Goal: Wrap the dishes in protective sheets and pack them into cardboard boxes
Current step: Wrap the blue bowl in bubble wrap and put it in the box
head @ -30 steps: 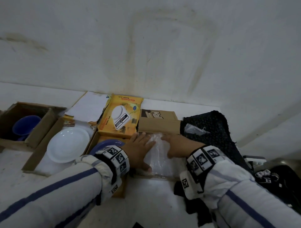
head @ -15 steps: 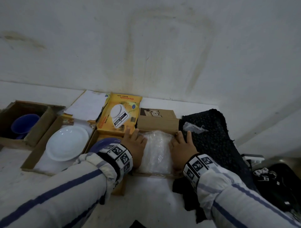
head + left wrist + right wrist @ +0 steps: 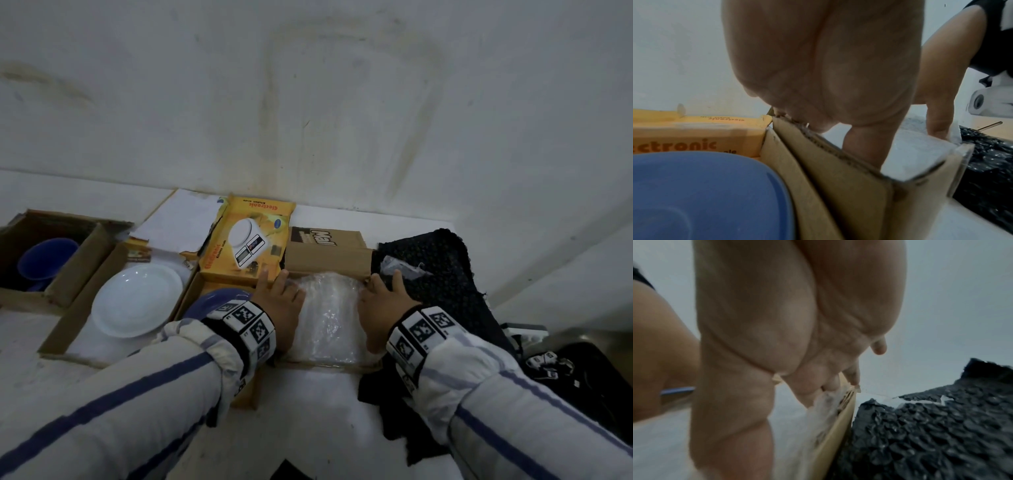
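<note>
A dish wrapped in clear bubble sheet [image 3: 329, 315] lies inside an open cardboard box [image 3: 329, 257]. My left hand [image 3: 277, 298] sits on the box's left wall [image 3: 838, 178], with its thumb [image 3: 863, 146] down inside against the wrap and its fingers stretched forward. My right hand [image 3: 380, 301] sits on the right wall [image 3: 838, 426] in the same way, thumb inside beside the wrap [image 3: 824, 410] and fingers lying out over the edge. Neither hand holds anything. A blue dish [image 3: 212, 301] sits unwrapped in the carton to the left, half under my left wrist.
A white plate [image 3: 137, 301] lies in a shallow cardboard tray [image 3: 68, 329]. A blue cup [image 3: 44, 260] stands in a box at far left. A yellow kitchen-scale box [image 3: 250, 240] lies behind the blue dish. Black textured cloth [image 3: 438, 274] lies right of the box. The wall is close behind.
Both hands lay together on top of the wrapped bundle a second ago. They have slid apart to the box's side walls, thumbs going down beside the wrap.
</note>
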Available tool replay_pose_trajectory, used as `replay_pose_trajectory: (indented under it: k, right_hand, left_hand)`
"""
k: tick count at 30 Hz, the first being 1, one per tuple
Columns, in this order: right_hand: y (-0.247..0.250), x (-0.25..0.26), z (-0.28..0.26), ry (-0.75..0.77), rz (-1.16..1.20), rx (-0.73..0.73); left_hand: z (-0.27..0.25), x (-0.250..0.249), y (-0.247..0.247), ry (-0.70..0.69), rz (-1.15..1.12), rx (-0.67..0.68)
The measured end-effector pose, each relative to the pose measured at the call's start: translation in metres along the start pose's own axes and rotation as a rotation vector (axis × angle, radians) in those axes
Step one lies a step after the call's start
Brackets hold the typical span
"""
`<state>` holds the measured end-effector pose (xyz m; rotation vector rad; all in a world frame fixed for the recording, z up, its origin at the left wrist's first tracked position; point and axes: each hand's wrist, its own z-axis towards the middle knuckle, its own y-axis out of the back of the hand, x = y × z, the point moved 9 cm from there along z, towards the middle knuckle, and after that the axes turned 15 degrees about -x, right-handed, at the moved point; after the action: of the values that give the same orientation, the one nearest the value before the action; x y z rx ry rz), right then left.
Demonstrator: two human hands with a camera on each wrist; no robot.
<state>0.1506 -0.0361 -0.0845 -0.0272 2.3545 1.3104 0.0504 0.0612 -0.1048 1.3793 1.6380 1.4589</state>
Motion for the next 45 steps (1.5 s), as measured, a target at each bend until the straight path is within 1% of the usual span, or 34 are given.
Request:
replay_pose_trajectory:
  k: [3, 6, 12, 14, 17, 19, 21, 25, 27, 29, 30, 31, 32, 33, 35, 36, 38, 40, 41, 43, 44, 45]
  right_hand:
    - [-0.005, 0.010, 0.004, -0.009, -0.083, -0.014]
    - [-0.013, 0.022, 0.007, -0.017, -0.130, -0.072]
    - [-0.008, 0.020, 0.002, 0.005, -0.089, -0.167]
    - [-0.011, 0.015, 0.001, 0.025, -0.006, -0.142]
    - [-0.011, 0.004, 0.003, 0.027, 0.232, -0.023]
    - [-0.002, -0.006, 0.007, 0.008, 0.309, -0.039]
    - [0.003, -0.009, 0.010, 0.000, 0.252, -0.099]
    - [-0.013, 0.007, 0.013, 0.024, 0.074, -0.102]
    - [-0.013, 0.007, 0.017, 0.023, 0.095, -0.107]
    - [-0.005, -0.001, 0.017, 0.028, 0.219, -0.079]
    - [0.005, -0.008, 0.018, 0.023, 0.316, -0.098]
    - [0.017, -0.017, 0.021, 0.004, 0.439, -0.151]
    - [0.029, -0.029, 0.024, -0.051, 0.575, -0.228]
    - [0.038, -0.046, 0.026, -0.149, 0.703, -0.305]
    - [0.045, -0.076, 0.029, -0.355, 0.914, -0.428]
    - [0.043, -0.085, 0.034, -0.424, 1.000, -0.458]
    - [0.031, -0.089, 0.045, -0.490, 1.191, -0.434]
    - [0.016, -0.084, 0.056, -0.522, 1.398, -0.342]
    - [0.010, -0.081, 0.060, -0.526, 1.453, -0.313]
    - [0.007, -0.081, 0.063, -0.499, 1.454, -0.299]
    - [0.007, -0.081, 0.062, -0.468, 1.397, -0.291]
    - [0.007, -0.081, 0.061, -0.425, 1.288, -0.275]
  left_hand:
    - [0.000, 0.001, 0.000, 0.008, -0.020, -0.006]
    - [-0.001, 0.000, 0.001, 0.014, -0.031, -0.024]
    - [-0.002, -0.001, 0.005, -0.020, -0.044, -0.054]
    - [-0.002, 0.001, 0.005, -0.024, -0.074, -0.048]
    - [-0.002, 0.005, 0.005, -0.018, -0.167, 0.035]
    - [-0.002, 0.008, 0.008, -0.002, -0.220, 0.058]
    - [-0.001, 0.011, 0.010, 0.010, -0.225, 0.035]
    - [0.002, 0.011, 0.005, 0.017, -0.186, 0.006]
    - [0.002, 0.009, 0.004, 0.027, -0.185, 0.009]
    - [0.004, 0.008, 0.008, 0.052, -0.212, -0.025]
    - [0.005, 0.007, 0.012, 0.065, -0.256, -0.062]
    - [0.007, 0.003, 0.017, 0.063, -0.324, -0.098]
    - [0.008, -0.002, 0.021, 0.040, -0.404, -0.122]
    - [0.008, -0.010, 0.025, 0.005, -0.478, -0.129]
    - [0.007, -0.028, 0.025, -0.064, -0.549, -0.083]
    - [0.007, -0.035, 0.020, -0.086, -0.528, -0.043]
    - [0.008, -0.042, 0.009, -0.099, -0.452, 0.008]
    - [0.010, -0.042, 0.001, -0.098, -0.412, 0.019]
    - [0.011, -0.043, -0.001, -0.098, -0.401, 0.017]
    - [0.011, -0.043, -0.005, -0.095, -0.385, 0.001]
    - [0.012, -0.043, -0.007, -0.091, -0.380, -0.006]
    - [0.012, -0.044, -0.009, -0.089, -0.379, -0.007]
